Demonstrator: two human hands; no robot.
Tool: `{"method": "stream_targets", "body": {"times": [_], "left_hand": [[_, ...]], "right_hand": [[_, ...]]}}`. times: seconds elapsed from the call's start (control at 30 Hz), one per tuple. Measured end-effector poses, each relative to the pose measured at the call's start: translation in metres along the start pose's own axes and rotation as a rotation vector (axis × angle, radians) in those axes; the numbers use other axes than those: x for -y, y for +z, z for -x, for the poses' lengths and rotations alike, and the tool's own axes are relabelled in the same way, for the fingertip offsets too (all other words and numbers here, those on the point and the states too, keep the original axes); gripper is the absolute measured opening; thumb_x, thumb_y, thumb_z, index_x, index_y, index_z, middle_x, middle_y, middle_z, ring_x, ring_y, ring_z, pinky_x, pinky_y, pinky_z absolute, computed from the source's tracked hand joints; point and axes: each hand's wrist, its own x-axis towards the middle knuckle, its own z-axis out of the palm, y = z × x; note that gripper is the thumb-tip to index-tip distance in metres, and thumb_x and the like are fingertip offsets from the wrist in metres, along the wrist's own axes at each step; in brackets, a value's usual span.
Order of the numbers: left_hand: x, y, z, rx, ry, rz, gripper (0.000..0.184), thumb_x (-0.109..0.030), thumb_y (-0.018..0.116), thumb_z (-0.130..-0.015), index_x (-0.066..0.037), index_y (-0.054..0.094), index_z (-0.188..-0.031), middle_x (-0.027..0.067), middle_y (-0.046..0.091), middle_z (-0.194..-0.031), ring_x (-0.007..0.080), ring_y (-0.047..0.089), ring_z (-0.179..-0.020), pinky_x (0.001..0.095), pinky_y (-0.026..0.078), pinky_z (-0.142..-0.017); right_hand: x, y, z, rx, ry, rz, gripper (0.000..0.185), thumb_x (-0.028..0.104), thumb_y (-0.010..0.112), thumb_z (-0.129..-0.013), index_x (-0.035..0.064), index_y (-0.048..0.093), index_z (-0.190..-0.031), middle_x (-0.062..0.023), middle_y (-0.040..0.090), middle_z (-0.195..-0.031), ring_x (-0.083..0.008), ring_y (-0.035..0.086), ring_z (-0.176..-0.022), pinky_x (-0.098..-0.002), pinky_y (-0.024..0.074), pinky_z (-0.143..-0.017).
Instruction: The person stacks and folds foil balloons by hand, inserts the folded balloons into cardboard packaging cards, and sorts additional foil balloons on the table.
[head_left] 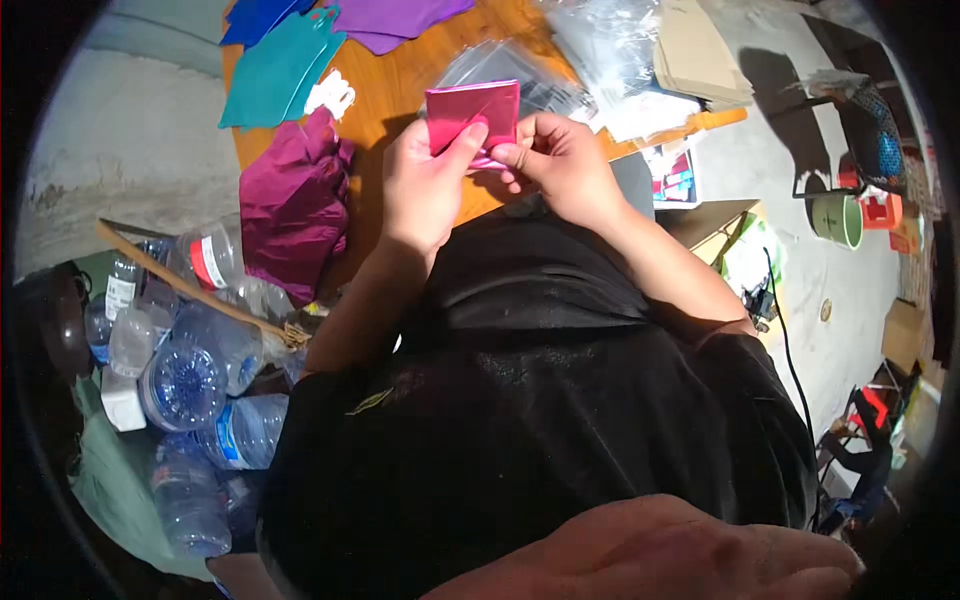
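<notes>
A shiny pink-red square packet (490, 108), flat and apparently folded, is held up over the front edge of the wooden table. My left hand (428, 180) grips it from the left, thumb pressed across its lower face. At its lower right corner my right hand (568, 170) pinches the edge between thumb and fingers. Behind the packet lie clear plastic bags (490, 62). To the left, a crumpled magenta cloth or bag (293, 210) hangs over the table edge, with a small white bundle (331, 94) just above it.
Teal (280, 75), blue (262, 22) and purple (395, 20) pieces lie on the wooden table (385, 75). Brown sheets (700, 55) are at the back right. Plastic bottles (185, 385) and a stick (190, 285) are at lower left. A green bucket (837, 220) stands far right.
</notes>
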Motion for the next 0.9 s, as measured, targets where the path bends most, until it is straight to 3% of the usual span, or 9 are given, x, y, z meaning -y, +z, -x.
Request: {"method": "stream_targets", "body": {"times": [0.07, 0.17, 0.23, 0.3, 0.37, 0.4, 0.57, 0.73, 0.9], "left_hand": [[0.004, -0.001, 0.0, -0.029, 0.028, 0.028, 0.013, -0.007, 0.073, -0.098, -0.001, 0.073, -0.109, 0.0035, 0.075, -0.103, 0.0077, 0.066, -0.088, 0.0269, 0.054, -0.084], [0.004, -0.008, 0.003, -0.138, 0.117, -0.058, 0.013, -0.005, 0.073, -0.097, -0.001, 0.073, -0.109, 0.0026, 0.075, -0.104, 0.0074, 0.066, -0.09, 0.0266, 0.053, -0.085], [0.001, -0.016, 0.003, -0.146, 0.119, -0.074, 0.013, -0.004, 0.074, -0.096, -0.002, 0.073, -0.109, 0.0021, 0.075, -0.104, 0.0072, 0.065, -0.09, 0.0261, 0.052, -0.086], [0.006, -0.023, 0.004, -0.112, 0.158, -0.078, 0.013, -0.004, 0.073, -0.097, -0.002, 0.073, -0.109, 0.0023, 0.074, -0.104, 0.007, 0.065, -0.091, 0.0261, 0.053, -0.086], [0.014, -0.022, 0.004, -0.108, 0.138, -0.039, 0.012, -0.004, 0.073, -0.097, -0.002, 0.072, -0.109, 0.0024, 0.074, -0.104, 0.0071, 0.065, -0.091, 0.0262, 0.053, -0.086], [0.017, -0.022, 0.003, -0.108, 0.119, -0.003, 0.011, -0.004, 0.073, -0.097, -0.002, 0.072, -0.108, 0.0026, 0.074, -0.104, 0.0072, 0.065, -0.091, 0.0263, 0.053, -0.086], [0.02, -0.025, 0.003, -0.078, 0.039, 0.008, 0.01, -0.004, 0.072, -0.098, -0.001, 0.071, -0.107, 0.0031, 0.074, -0.103, 0.0076, 0.065, -0.09, 0.0267, 0.053, -0.085], [0.014, -0.024, 0.006, -0.138, 0.03, -0.051, 0.01, -0.004, 0.072, -0.097, -0.001, 0.071, -0.107, 0.0028, 0.074, -0.102, 0.0075, 0.065, -0.09, 0.0268, 0.053, -0.085], [0.02, -0.031, 0.004, -0.115, 0.063, -0.07, 0.01, -0.003, 0.072, -0.097, -0.001, 0.071, -0.107, 0.0016, 0.073, -0.102, 0.0074, 0.065, -0.09, 0.0269, 0.053, -0.086]], "right_hand": [[0.011, -0.006, 0.006, -0.089, -0.062, 0.532, 0.016, 0.016, 0.075, -0.097, 0.0017, 0.069, -0.094, -0.0011, 0.068, -0.08, -0.0075, 0.062, -0.068, -0.0241, 0.0504, -0.064], [0.065, -0.024, 0.039, -0.192, -0.16, 0.752, 0.019, 0.019, 0.078, -0.095, 0.0007, 0.072, -0.093, -0.0016, 0.072, -0.083, -0.0073, 0.064, -0.072, -0.0241, 0.0502, -0.068], [0.083, -0.064, 0.04, -0.618, -0.259, 0.791, 0.024, 0.021, 0.081, -0.092, -0.001, 0.074, -0.097, -0.0052, 0.075, -0.088, -0.0101, 0.067, -0.078, -0.0263, 0.0523, -0.071], [0.106, -0.102, 0.025, -0.949, -0.434, 1.16, 0.041, 0.035, 0.083, -0.089, -0.0027, 0.073, -0.1, -0.0143, 0.076, -0.094, -0.0221, 0.073, -0.086, -0.0344, 0.0558, -0.078], [0.107, -0.158, 0.007, -1.036, -0.518, 1.668, 0.064, 0.054, 0.082, -0.083, -0.0055, 0.071, -0.103, -0.023, 0.074, -0.098, -0.036, 0.072, -0.097, -0.0433, 0.0551, -0.087], [0.103, -0.177, 0.002, -0.969, -0.379, 1.708, 0.083, 0.068, 0.082, -0.075, -0.006, 0.068, -0.109, -0.0268, 0.071, -0.107, -0.0432, 0.067, -0.108, -0.0477, 0.0524, -0.094], [0.092, -0.175, -0.013, -0.783, -0.05, 1.781, 0.093, 0.072, 0.085, -0.064, -0.0045, 0.062, -0.113, -0.026, 0.068, -0.117, -0.0428, 0.064, -0.117, -0.0474, 0.0524, -0.096], [0.086, -0.195, -0.02, -0.798, -0.052, 1.771, 0.076, 0.057, 0.083, -0.075, -0.0041, 0.061, -0.115, -0.0273, 0.067, -0.12, -0.0434, 0.064, -0.118, -0.0471, 0.0519, -0.099], [0.1, -0.225, -0.03, -0.76, 0.033, 1.726, 0.077, 0.053, 0.083, -0.074, -0.0042, 0.059, -0.12, -0.0301, 0.066, -0.122, -0.0442, 0.063, -0.118, -0.0463, 0.0514, -0.101]]}}
